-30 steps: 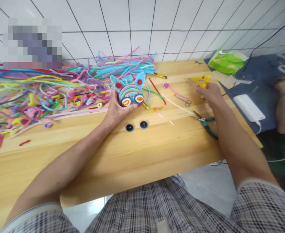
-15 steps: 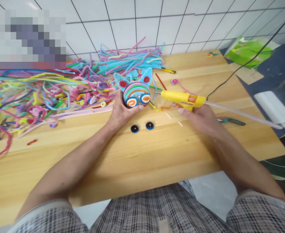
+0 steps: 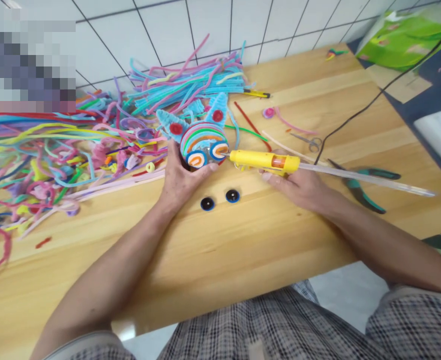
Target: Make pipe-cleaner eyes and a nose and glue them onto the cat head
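My left hand grips a round, striped pipe-cleaner cat head with blue ears and two ringed eye sockets, held upright on the wooden table. My right hand holds a yellow glue gun level, its nozzle touching the right eye socket of the head. A clear glue stick sticks out behind the gun. Two black-and-blue plastic eyes lie on the table just below the head, between my hands.
A large tangle of coloured pipe cleaners covers the left and back of the table. Green-handled pliers, small scissors and the gun's black cord lie to the right. A green packet sits at the far right corner.
My right hand lifted the glue gun from the far right of the table and brought it left until the nozzle met the cat head. My left hand kept holding the head.
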Available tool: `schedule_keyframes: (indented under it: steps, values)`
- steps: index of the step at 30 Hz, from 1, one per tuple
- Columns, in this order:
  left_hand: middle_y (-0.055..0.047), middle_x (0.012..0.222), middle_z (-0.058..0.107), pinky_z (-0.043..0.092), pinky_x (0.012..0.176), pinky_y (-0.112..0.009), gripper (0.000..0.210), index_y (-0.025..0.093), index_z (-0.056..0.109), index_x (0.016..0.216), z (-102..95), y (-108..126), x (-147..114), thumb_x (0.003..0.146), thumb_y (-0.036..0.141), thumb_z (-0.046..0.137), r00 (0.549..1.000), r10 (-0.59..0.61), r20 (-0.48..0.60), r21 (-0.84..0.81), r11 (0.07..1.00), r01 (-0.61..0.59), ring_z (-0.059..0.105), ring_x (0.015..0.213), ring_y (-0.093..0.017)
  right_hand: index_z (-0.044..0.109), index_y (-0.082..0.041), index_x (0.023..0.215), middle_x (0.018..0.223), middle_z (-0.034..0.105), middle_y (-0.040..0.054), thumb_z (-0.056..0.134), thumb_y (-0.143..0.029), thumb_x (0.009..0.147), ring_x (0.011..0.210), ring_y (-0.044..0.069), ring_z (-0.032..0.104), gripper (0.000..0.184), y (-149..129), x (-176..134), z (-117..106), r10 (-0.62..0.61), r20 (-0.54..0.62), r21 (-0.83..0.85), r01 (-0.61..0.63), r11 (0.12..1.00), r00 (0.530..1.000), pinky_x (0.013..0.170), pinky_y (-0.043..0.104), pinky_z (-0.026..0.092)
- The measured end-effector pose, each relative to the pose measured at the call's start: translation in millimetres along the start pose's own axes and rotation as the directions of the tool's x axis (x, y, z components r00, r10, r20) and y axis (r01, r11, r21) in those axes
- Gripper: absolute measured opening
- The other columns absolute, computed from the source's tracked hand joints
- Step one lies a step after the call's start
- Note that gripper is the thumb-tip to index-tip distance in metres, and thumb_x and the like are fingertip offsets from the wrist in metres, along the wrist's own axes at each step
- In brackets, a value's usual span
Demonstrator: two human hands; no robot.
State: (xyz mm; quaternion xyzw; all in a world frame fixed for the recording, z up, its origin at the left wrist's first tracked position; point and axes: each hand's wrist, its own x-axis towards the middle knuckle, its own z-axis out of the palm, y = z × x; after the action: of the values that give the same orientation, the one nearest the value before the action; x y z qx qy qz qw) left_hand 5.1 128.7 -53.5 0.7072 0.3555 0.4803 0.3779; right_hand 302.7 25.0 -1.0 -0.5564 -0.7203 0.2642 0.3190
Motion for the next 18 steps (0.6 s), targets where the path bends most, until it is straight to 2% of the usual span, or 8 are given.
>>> schedule_keyframes:
  steps: [4, 9, 18]
  values:
    - [-0.009, 0.136, 0.069, 0.067, 0.109, -0.050, 0.089, 0.028, 0.047, 0.136, 0.9, -1.3, -0.1, 0.077, 0.072, 0.096, 1.000, 0.006, -0.002, 0.020, 1.000, -0.006, 0.076, 0.126, -0.030, 0.072, -0.029, 0.105, 0.102, 0.077, 0.0066, 0.062, -0.051, 0.106, 0.092, 0.030, 0.073, 0.024, -1.6, 1.1, -1.5, 0.007, 0.009, 0.012, -0.007, 1.000, 1.000, 0.087, 0.048, 0.063]
    - [-0.009, 0.137, 0.068, 0.066, 0.111, -0.051, 0.089, 0.029, 0.046, 0.137, 0.5, -1.1, -0.5, 0.077, 0.072, 0.096, 1.000, 0.003, -0.001, 0.018, 1.000, -0.003, 0.075, 0.127, -0.031, 0.074, -0.027, 0.106, 0.107, 0.078, 0.0079, 0.060, -0.052, 0.106, 0.095, 0.031, 0.073, 0.028, -3.2, 3.9, -0.6, -0.007, 0.028, 0.018, 0.006, 1.000, 1.000, 0.091, 0.048, 0.063]
    - [-0.008, 0.137, 0.066, 0.063, 0.113, -0.055, 0.087, 0.031, 0.045, 0.136, -0.7, -1.8, -1.5, 0.078, 0.073, 0.095, 1.000, -0.017, 0.011, 0.030, 0.999, 0.016, 0.074, 0.129, -0.033, 0.079, -0.032, 0.109, 0.108, 0.080, 0.0076, 0.064, -0.064, 0.102, 0.102, 0.035, 0.074, 0.036, -5.2, 4.7, 2.9, 0.070, 0.020, 0.037, -0.071, 0.997, 0.997, 0.098, 0.054, 0.064]
